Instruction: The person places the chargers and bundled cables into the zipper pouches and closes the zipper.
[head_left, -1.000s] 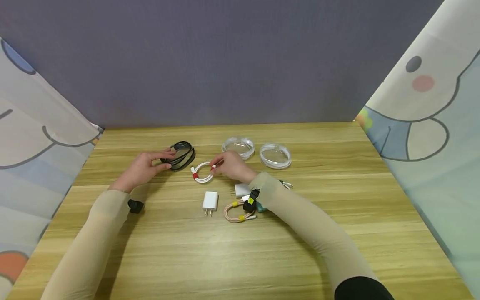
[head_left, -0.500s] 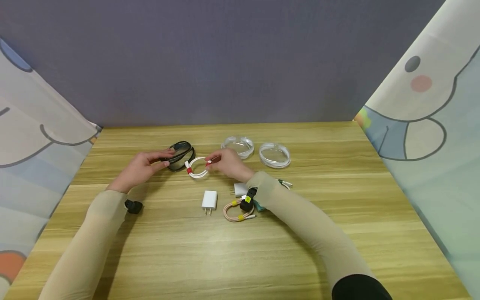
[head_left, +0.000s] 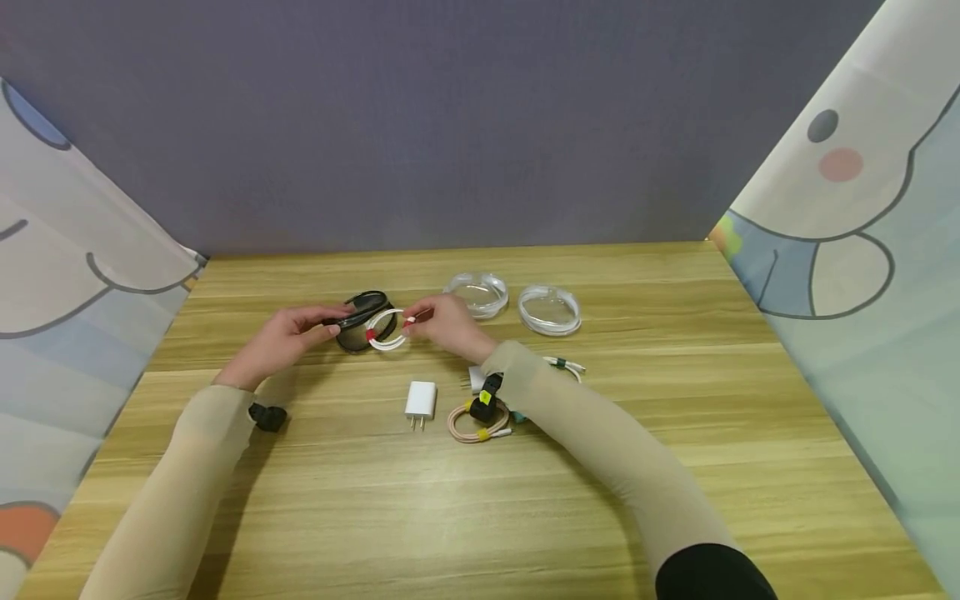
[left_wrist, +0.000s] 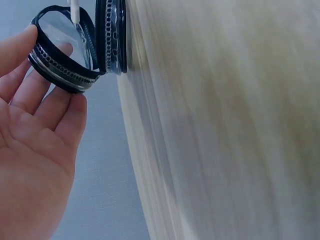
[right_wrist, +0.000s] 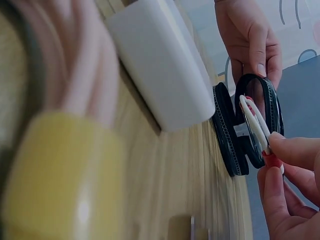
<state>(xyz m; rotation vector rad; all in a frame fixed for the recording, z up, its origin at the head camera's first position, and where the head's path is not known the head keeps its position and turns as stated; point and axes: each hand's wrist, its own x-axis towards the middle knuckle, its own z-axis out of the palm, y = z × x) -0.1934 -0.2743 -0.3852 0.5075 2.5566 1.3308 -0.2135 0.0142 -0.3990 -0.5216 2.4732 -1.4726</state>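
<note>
My left hand (head_left: 279,343) grips one half of a small round clear case with a black zip rim (head_left: 362,317), between thumb and fingers. Spread at its hinge, the case (left_wrist: 64,66) has its other half standing beside it in the left wrist view. A white cable (head_left: 385,345), coiled and tied with red straps, is pinched at one strap by my right hand (head_left: 452,326). In the right wrist view the far part of the cable (right_wrist: 256,122) reaches in between the case halves, while my right fingers (right_wrist: 275,187) stay outside the rim.
A white charger plug (head_left: 421,400) lies nearer me, and a pink coiled cable with yellow ties (head_left: 461,432) sits beneath my right wrist. Another white plug (head_left: 476,379) is partly hidden by the sleeve. Two clear-wrapped white coils (head_left: 550,311) rest at the back.
My right hand has carried the white cable left, from beside the case to over it. My left hand has lifted and tilted the case half it grips.
</note>
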